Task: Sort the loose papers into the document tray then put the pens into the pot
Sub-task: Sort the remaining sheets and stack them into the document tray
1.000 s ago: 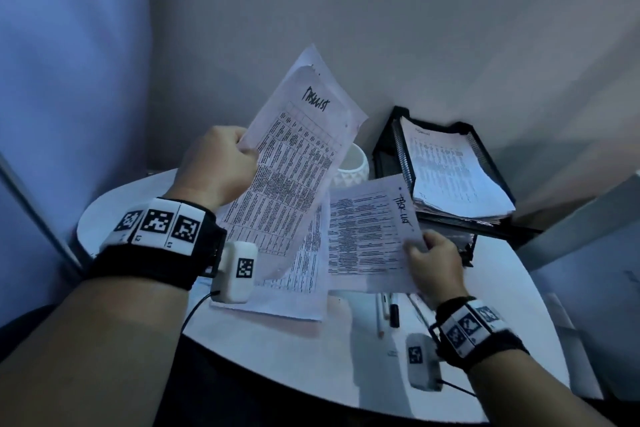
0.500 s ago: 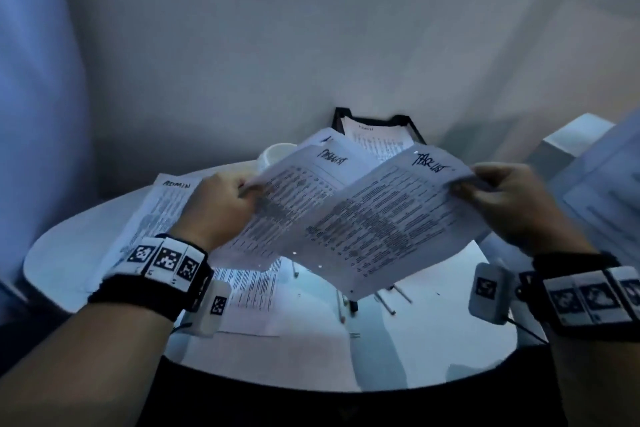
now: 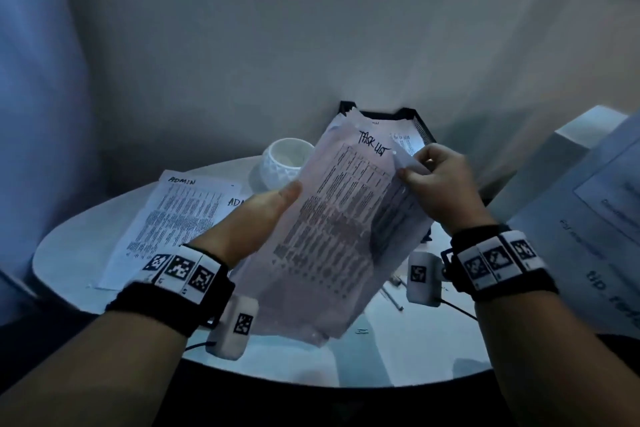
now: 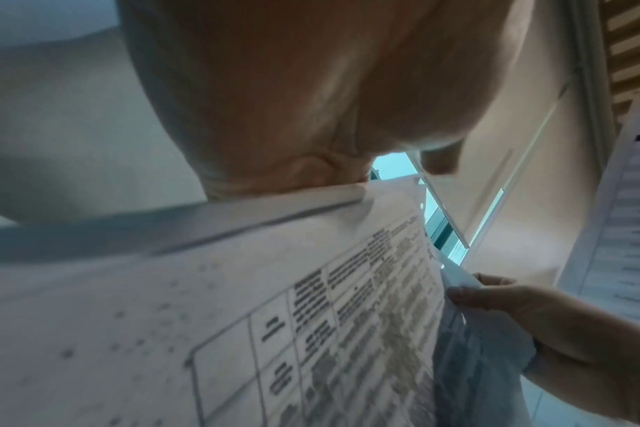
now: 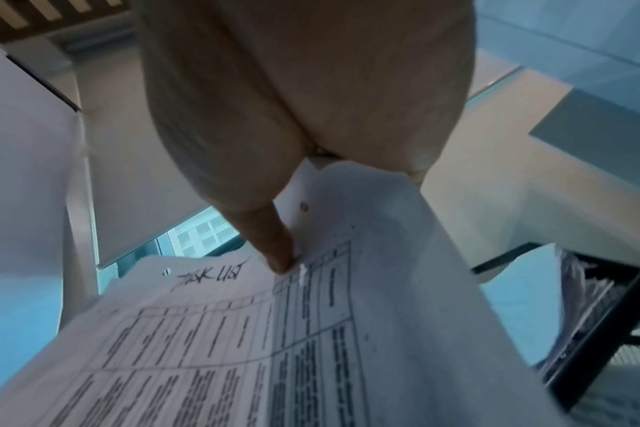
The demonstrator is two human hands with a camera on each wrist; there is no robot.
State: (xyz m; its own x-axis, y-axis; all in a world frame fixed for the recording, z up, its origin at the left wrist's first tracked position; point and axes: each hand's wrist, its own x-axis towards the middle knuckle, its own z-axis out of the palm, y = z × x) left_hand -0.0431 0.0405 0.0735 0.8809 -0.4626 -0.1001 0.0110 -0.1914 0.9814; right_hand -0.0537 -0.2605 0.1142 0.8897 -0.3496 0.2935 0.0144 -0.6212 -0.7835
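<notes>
A stack of printed sheets headed "TASK LIST" (image 3: 346, 236) hangs tilted above the round white table (image 3: 86, 253), held by both hands. My left hand (image 3: 291, 194) grips its left edge, thumb on top and fingers hidden behind. My right hand (image 3: 415, 166) pinches the upper right corner. The stack (image 5: 238, 332) fills the right wrist view and the stack (image 4: 274, 317) fills the left wrist view. The black document tray (image 3: 420, 125), holding paper, stands behind the stack. The white pot (image 3: 284, 166) is left of it. Two "ADMIN" sheets (image 3: 180, 218) lie on the table. Pens (image 3: 391, 295) lie under the stack.
A grey wall runs close behind the table. A white board with printed notices (image 3: 588, 236) leans at the right. A small paper clip (image 3: 362, 331) lies near the table's front edge (image 3: 311, 381). The tray's frame (image 5: 603, 317) shows to the right in the right wrist view.
The two task list sheets, held apart in each hand before, are now together in one stack. My hands have come closer and the stack tilts up toward the tray.
</notes>
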